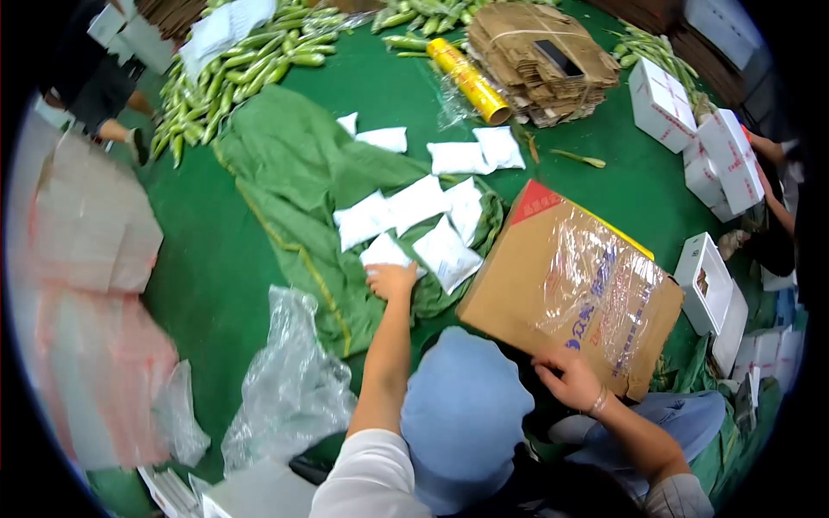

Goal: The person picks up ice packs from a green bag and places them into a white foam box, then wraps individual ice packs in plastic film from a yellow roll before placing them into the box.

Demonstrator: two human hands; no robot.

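Observation:
Several white packets [418, 204] lie on a crumpled green sack [298, 173]. My left hand [391, 281] is closed on the lower edge of the nearest white packet [385, 251]. My right hand [570, 380], with a bracelet at its wrist, is curled at the near edge of a large cardboard box [509, 289] wrapped in clear film; whether its fingers hold anything is hidden. A blue cap [466, 414] fills the space between my forearms.
Green vegetables [250, 73] are heaped behind, beside a yellow film roll [471, 82] and flattened cartons [531, 52]. Clear plastic [289, 380] lies at lower left. At right, a person's arms [773, 181] are by white boxes [730, 160]. Another person's leg [121, 129] shows at left.

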